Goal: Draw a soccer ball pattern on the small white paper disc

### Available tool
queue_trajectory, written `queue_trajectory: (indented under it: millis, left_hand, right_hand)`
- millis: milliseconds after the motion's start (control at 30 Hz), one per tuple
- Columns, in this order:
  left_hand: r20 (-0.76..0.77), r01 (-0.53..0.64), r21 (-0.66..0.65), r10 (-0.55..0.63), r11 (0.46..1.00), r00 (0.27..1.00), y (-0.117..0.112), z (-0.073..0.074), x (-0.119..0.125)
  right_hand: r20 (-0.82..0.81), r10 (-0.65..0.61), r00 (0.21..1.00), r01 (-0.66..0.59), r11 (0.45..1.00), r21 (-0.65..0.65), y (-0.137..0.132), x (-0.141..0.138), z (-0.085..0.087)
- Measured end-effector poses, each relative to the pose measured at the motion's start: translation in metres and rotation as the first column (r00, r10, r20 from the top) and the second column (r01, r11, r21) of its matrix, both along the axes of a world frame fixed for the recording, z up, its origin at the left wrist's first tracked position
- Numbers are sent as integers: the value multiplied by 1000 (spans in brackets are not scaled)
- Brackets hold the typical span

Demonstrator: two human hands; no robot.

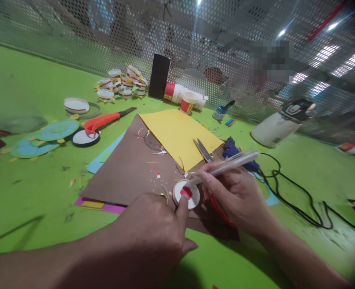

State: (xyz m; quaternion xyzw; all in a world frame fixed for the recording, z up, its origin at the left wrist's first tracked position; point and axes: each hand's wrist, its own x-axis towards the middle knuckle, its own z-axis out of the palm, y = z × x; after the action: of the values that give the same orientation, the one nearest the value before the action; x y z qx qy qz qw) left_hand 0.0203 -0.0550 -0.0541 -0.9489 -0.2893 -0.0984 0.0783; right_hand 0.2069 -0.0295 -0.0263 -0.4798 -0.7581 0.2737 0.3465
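Right hand [236, 194]: fingers pinching pen [230, 165], tip at red piece [185, 191] on white disc [194, 199] — disc at six o'clock from yellow sheet [177, 134]. Left hand [155, 224]: index pressing red piece — other fingers' grip, can't tell.

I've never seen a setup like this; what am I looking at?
There is no machine here: a person works with two bare hands. The one picture comes from a camera worn on the head, looking forward and down. The left hand has a fingertip on the red piece atop a white disc; the right hand holds a pen, its tip near that piece. On the green table are brown paper, yellow paper, scissors and a glue gun. Farther back are a paper cup and a heap of round pieces.
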Motion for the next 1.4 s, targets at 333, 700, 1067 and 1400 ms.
queue_trajectory:
  millis: [333,700,1067,1400]
  left_hand:
    - [-2,-4,-17,4,1000,1000,0,2,-3]
    - [19,3,14,-3,1000,1000,-1,-4,-2]
    - [-6,-19,10,19,1000,1000,-1,-1,-1]
    - [-7,-23,58,24,998,1000,-1,-8,-2]
  right_hand:
    - [-52,-98,994,97,995,-14,-5,2,1]
    - [-107,-72,992,66,996,-63,-5,0,-4]
    - [-121,-42,992,31,995,-93,-6,-1,-3]
    - [-96,-60,994,55,997,-48,-6,-2,-3]
